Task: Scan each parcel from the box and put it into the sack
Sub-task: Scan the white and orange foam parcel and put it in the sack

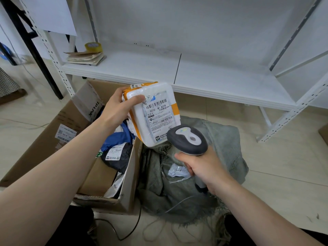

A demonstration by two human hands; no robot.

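Left hand [115, 110] fingers clamped one white parcel [156, 110] (label up) over the box [44, 144] right edge. Right hand [204, 168] fingers wrapped one scanner [188, 139] just near of it. One sack [225, 139] right, one grey parcel [177, 172] inside.

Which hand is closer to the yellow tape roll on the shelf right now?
Left. The left hand, gripping the white parcel, is below and slightly right of the tape roll; the right hand, holding the scanner, sits farther down and right.
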